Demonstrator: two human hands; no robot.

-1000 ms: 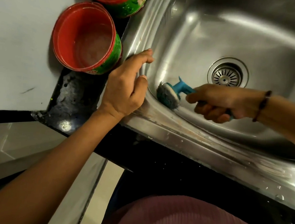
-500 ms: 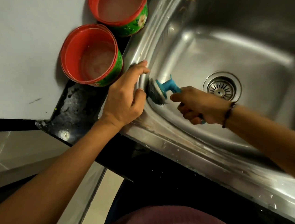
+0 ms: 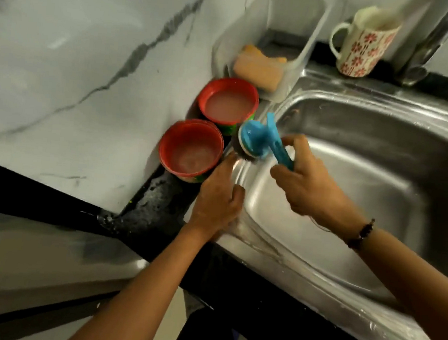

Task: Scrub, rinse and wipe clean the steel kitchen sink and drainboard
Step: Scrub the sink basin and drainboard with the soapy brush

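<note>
The steel sink [image 3: 356,187] fills the right half of the head view, its rim wet and streaked. My right hand [image 3: 304,183] grips the blue handle of a scrubber [image 3: 258,139], whose dark steel-wool pad sits on the sink's left rim. My left hand [image 3: 219,196] rests on that same rim just below the pad, fingers stretched along the steel edge and thumb over the inner lip. The drain is hidden from view.
Two red tubs with cloudy liquid, one nearer [image 3: 190,149] and one farther [image 3: 228,102], stand on the black counter beside the rim. Behind them are a clear tray holding an orange sponge [image 3: 259,67], a flowered mug [image 3: 364,43] and the tap base [image 3: 416,64]. A marble wall rises at left.
The scrubber has moved up out of the basin's near-left corner onto the left rim by the tubs. The view has tilted up, showing the tray, mug and tap. My left hand stays on the rim.
</note>
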